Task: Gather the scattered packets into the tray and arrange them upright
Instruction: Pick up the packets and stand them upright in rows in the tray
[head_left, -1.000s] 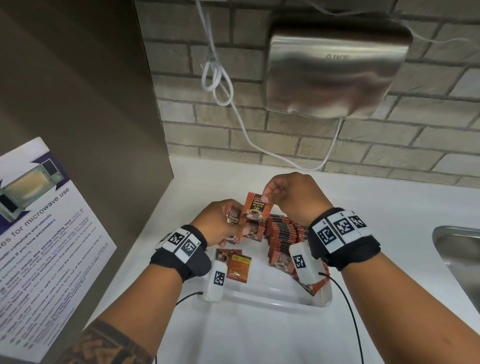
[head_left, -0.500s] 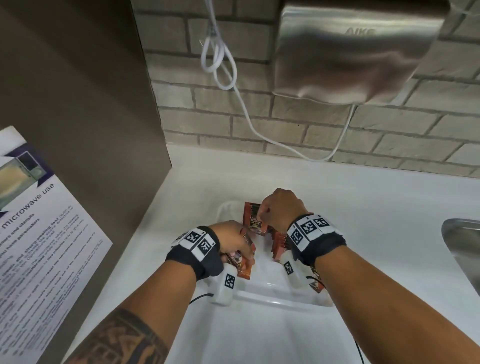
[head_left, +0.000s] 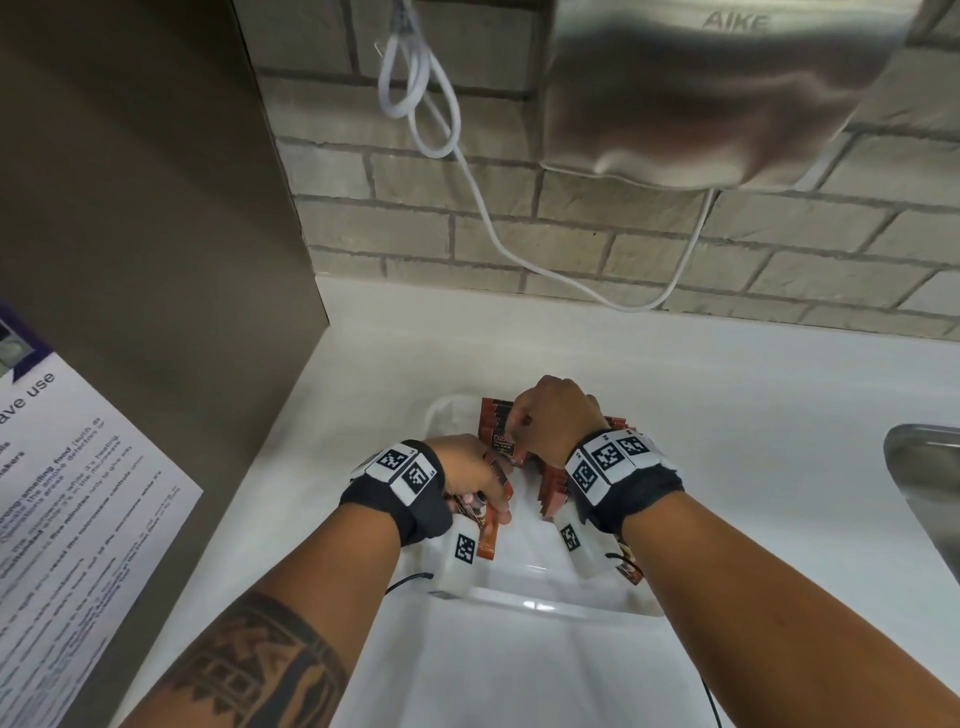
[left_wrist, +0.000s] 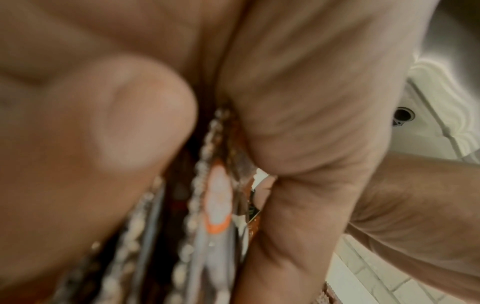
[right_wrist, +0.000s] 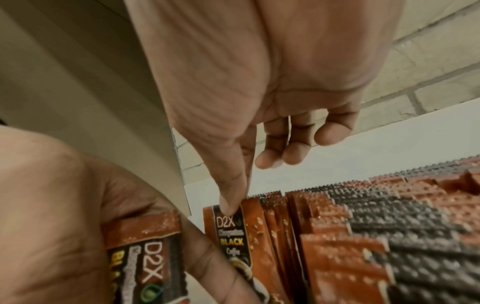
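A clear plastic tray (head_left: 545, 605) sits on the white counter. Inside it stands a row of red-brown and black coffee packets (head_left: 551, 491) (right_wrist: 363, 226), upright. My right hand (head_left: 550, 418) (right_wrist: 231, 205) is over the row's left end and pinches the top of the front packet (right_wrist: 233, 242) (head_left: 501, 442), thumb on its face, other fingers loosely curled. My left hand (head_left: 475, 486) is just left of it, low over the tray, gripping a bunch of several packets (left_wrist: 217, 197) (right_wrist: 145, 257) between thumb and fingers. The tray floor under both hands is mostly hidden.
A steel sink (head_left: 924, 467) lies at the right edge. A metal hand dryer (head_left: 717, 93) and a looped white cable (head_left: 467, 182) hang on the brick wall behind. A brown panel (head_left: 156, 234) with a printed notice (head_left: 67, 493) stands on the left.
My right hand has lowered its packet from above the tray down against the left end of the row. My left hand has dropped toward the tray with its bunch.
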